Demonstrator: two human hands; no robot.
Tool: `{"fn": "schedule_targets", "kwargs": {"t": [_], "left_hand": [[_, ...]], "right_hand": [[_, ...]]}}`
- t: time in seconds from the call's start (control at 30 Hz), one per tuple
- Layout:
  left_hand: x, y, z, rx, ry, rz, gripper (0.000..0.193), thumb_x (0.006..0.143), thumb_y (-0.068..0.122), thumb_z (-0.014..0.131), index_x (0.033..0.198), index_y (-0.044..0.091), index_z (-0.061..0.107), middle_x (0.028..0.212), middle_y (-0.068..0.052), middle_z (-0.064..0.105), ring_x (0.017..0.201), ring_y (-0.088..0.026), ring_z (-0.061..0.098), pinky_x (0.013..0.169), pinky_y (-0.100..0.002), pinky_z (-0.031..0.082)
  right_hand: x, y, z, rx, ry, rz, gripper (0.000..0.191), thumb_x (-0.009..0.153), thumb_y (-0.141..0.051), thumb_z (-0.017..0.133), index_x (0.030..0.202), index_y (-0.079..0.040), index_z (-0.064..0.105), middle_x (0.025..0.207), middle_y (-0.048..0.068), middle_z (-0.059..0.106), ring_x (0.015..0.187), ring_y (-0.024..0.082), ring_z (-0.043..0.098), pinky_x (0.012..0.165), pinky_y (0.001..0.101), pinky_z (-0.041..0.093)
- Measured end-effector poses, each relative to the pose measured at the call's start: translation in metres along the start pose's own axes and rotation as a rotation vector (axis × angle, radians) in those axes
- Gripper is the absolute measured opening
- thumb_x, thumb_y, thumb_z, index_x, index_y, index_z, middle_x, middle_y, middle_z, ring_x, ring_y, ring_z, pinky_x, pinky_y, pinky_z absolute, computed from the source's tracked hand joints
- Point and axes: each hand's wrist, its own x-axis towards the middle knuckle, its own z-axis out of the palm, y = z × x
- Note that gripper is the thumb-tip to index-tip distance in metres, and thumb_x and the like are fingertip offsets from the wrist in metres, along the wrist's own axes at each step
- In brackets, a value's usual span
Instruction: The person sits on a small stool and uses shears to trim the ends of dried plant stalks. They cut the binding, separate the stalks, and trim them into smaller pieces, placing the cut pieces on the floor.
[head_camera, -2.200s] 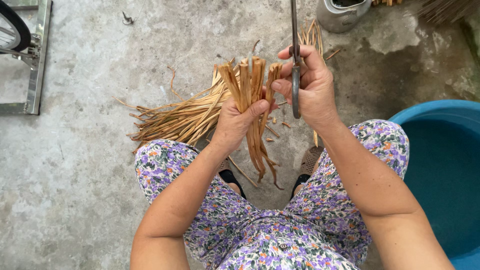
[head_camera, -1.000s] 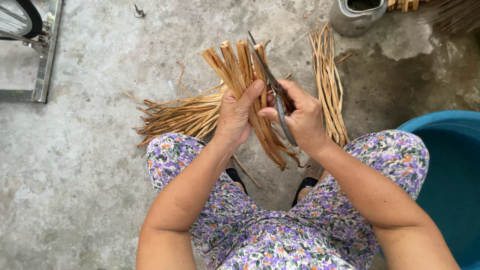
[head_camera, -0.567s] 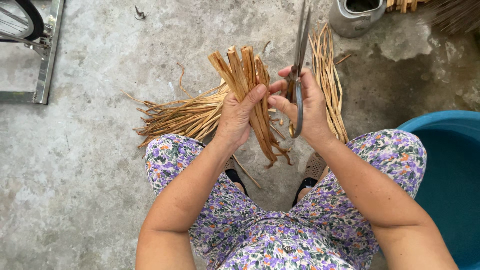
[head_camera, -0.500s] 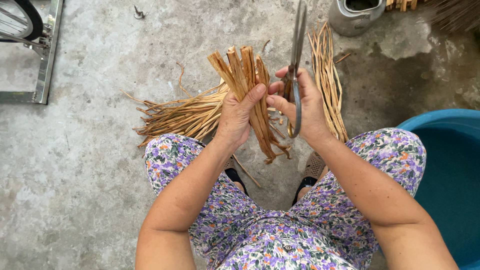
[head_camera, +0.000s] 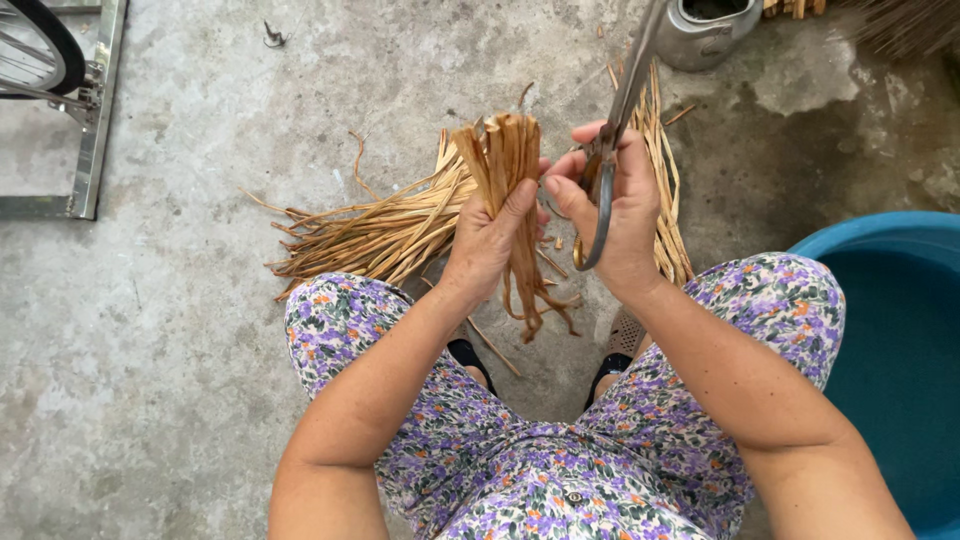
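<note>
My left hand (head_camera: 490, 238) grips a bundle of flat tan strips (head_camera: 508, 160), held upright above my knees with its cut ends at the top and its lower ends hanging curled. Just right of it, my right hand (head_camera: 612, 218) holds metal scissors (head_camera: 622, 110) by a handle loop, blades pointing up and away, apparently closed. My fingertips of both hands nearly touch beside the bundle. On the concrete floor lie a fanned pile of strips (head_camera: 370, 228) to the left and a straighter row of strips (head_camera: 664, 190) behind my right hand.
A blue plastic tub (head_camera: 900, 360) stands at the right edge. A grey metal can (head_camera: 705, 32) sits at the top. A metal frame (head_camera: 92, 120) and a wheel (head_camera: 40, 50) are at the top left. My knees in floral trousers (head_camera: 560, 470) fill the bottom.
The scissors swung from lying across the bundle to pointing up beside it. The bundle now stands more upright in my left hand.
</note>
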Motion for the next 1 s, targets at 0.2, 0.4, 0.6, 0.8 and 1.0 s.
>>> {"fn": "schedule_targets", "kwargs": {"t": [0.2, 0.4, 0.6, 0.8, 1.0], "left_hand": [[-0.004, -0.012, 0.002, 0.277, -0.055, 0.089, 0.045, 0.105, 0.037, 0.060, 0.139, 0.007, 0.060, 0.108, 0.001, 0.066, 0.092, -0.008, 0.063, 0.077, -0.025, 0.058], [-0.007, -0.015, 0.000, 0.281, -0.148, 0.175, 0.049, 0.104, 0.040, 0.056, 0.142, 0.009, 0.052, 0.115, 0.002, 0.062, 0.097, -0.008, 0.058, 0.085, -0.027, 0.054], [-0.003, -0.015, -0.005, -0.010, -0.094, 0.020, 0.048, 0.105, 0.047, 0.051, 0.125, 0.005, 0.061, 0.106, 0.000, 0.063, 0.098, -0.010, 0.058, 0.089, -0.029, 0.052], [-0.002, -0.004, -0.006, 0.064, 0.004, 0.128, 0.031, 0.105, 0.034, 0.066, 0.121, 0.008, 0.063, 0.098, 0.002, 0.064, 0.084, -0.007, 0.058, 0.073, -0.025, 0.052], [-0.004, 0.000, -0.006, 0.166, 0.026, 0.095, 0.023, 0.094, 0.019, 0.078, 0.113, 0.008, 0.073, 0.090, 0.003, 0.071, 0.076, -0.005, 0.062, 0.067, -0.024, 0.053]], "right_hand": [[-0.001, 0.000, -0.003, 0.018, -0.035, -0.052, 0.046, 0.099, 0.001, 0.077, 0.133, -0.010, 0.048, 0.114, 0.004, 0.065, 0.100, 0.009, 0.064, 0.086, 0.0243, 0.057], [0.001, -0.001, -0.006, -0.005, -0.021, -0.046, 0.044, 0.100, 0.003, 0.076, 0.132, -0.010, 0.049, 0.113, 0.001, 0.065, 0.104, 0.009, 0.065, 0.094, 0.0254, 0.059], [0.008, -0.006, -0.015, 0.061, -0.019, 0.076, 0.044, 0.095, 0.001, 0.077, 0.130, -0.012, 0.055, 0.108, -0.004, 0.061, 0.098, 0.005, 0.061, 0.085, 0.0210, 0.053], [0.007, -0.010, -0.022, -0.024, -0.061, 0.002, 0.046, 0.096, 0.002, 0.079, 0.132, -0.012, 0.056, 0.113, -0.005, 0.057, 0.106, 0.004, 0.058, 0.094, 0.0210, 0.054], [0.007, -0.003, -0.018, -0.004, -0.120, -0.030, 0.043, 0.099, -0.005, 0.080, 0.132, -0.013, 0.054, 0.110, -0.003, 0.060, 0.099, 0.005, 0.062, 0.092, 0.0215, 0.057]]}}
